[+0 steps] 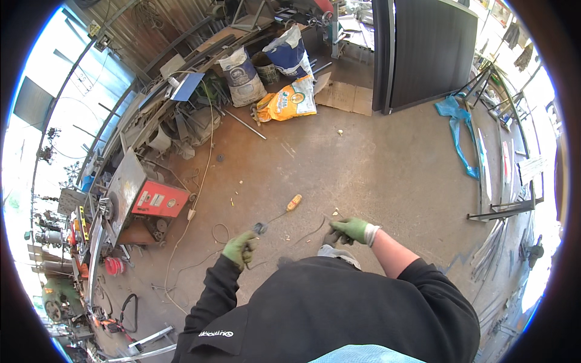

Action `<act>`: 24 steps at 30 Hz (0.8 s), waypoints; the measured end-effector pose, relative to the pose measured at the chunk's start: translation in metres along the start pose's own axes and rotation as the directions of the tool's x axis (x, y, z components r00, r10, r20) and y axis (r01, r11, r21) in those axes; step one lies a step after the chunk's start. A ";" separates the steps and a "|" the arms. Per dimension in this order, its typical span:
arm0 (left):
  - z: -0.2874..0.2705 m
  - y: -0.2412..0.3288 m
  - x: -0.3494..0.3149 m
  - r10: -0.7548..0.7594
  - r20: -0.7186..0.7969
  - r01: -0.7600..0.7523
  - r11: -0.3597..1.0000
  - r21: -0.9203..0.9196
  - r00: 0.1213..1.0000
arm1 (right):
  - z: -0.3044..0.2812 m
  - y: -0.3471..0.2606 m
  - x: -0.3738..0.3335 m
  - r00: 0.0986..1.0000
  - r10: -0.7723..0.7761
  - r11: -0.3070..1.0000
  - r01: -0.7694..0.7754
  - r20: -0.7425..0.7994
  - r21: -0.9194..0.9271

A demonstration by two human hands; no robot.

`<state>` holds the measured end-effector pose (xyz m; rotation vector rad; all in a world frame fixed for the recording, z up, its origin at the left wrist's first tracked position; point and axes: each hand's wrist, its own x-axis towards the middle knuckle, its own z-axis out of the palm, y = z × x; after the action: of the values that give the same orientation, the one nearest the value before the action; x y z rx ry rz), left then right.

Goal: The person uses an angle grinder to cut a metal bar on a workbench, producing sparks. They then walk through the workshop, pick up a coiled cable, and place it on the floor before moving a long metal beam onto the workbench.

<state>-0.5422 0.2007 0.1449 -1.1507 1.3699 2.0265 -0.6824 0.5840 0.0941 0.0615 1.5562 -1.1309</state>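
Observation:
My left hand (240, 249), in a green glove, is at the lower middle with its fingers curled; what they hold, if anything, is hidden. Just beyond it is a small dark grey round piece (260, 228). A thin shaft runs from there to a yellow-orange handle (293, 202) over the floor. To the right, my right hand (350, 230), also gloved in green, has its fingers drawn together and pointing left, above a dark grey shape that looks like a shoe (330, 238). I cannot make out anything in its fingers. Between the hands lies a thin dark cable (311, 232).
A red-fronted machine (160, 198) on wheels stands at the left, with a pale cable (192, 213) beside it. Sacks (242, 75) and an orange bag (289, 101) are at the back. Dark panels (433, 54), blue plastic (460, 124) and a metal frame (505, 209) stand at the right.

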 end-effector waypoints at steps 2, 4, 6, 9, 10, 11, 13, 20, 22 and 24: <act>0.046 0.016 0.005 -0.032 0.110 0.010 0.979 0.202 0.993 | 0.007 -0.008 0.014 0.998 0.000 0.998 -0.004 0.066 0.060; 0.095 0.029 0.007 -0.019 0.254 -0.052 0.961 0.271 0.967 | 0.008 -0.015 0.024 0.993 -0.006 0.989 -0.012 0.118 0.144; 0.140 0.043 0.006 -0.022 0.367 -0.134 0.909 0.394 0.930 | 0.004 -0.020 0.031 0.984 -0.029 0.963 -0.019 0.175 0.267; 0.196 0.055 0.001 -0.031 0.528 -0.333 0.744 0.579 0.849 | -0.011 -0.022 0.035 0.988 0.006 0.909 -0.069 0.153 0.411; 0.213 0.057 -0.001 -0.036 0.583 -0.405 0.686 0.605 0.812 | -0.019 -0.022 0.036 0.992 0.013 0.859 -0.074 0.123 0.507; 0.228 0.059 -0.002 -0.071 0.595 -0.441 0.603 0.665 0.800 | -0.027 -0.021 0.036 0.995 -0.009 0.803 -0.053 0.101 0.593; 0.253 0.062 -0.002 -0.105 0.671 -0.548 0.492 0.676 0.734 | -0.043 -0.020 0.036 0.999 0.010 0.686 -0.030 0.032 0.727; 0.293 0.075 0.051 -0.119 0.754 -0.739 0.151 0.657 0.646 | -0.139 0.016 -0.014 0.900 0.078 0.621 0.293 -0.429 0.727; 0.283 0.075 0.079 0.194 0.856 -0.864 -0.069 0.499 0.479 | -0.168 0.034 -0.036 0.820 0.166 0.638 0.334 -0.547 0.694; 0.261 0.083 0.108 0.350 0.835 -0.846 -0.176 0.504 0.425 | -0.190 0.056 -0.057 0.774 0.223 0.624 0.355 -0.593 0.697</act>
<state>-0.7661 0.3924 0.1449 0.8014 2.5977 1.0173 -0.7694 0.7703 0.0824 1.1129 1.4852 -1.9403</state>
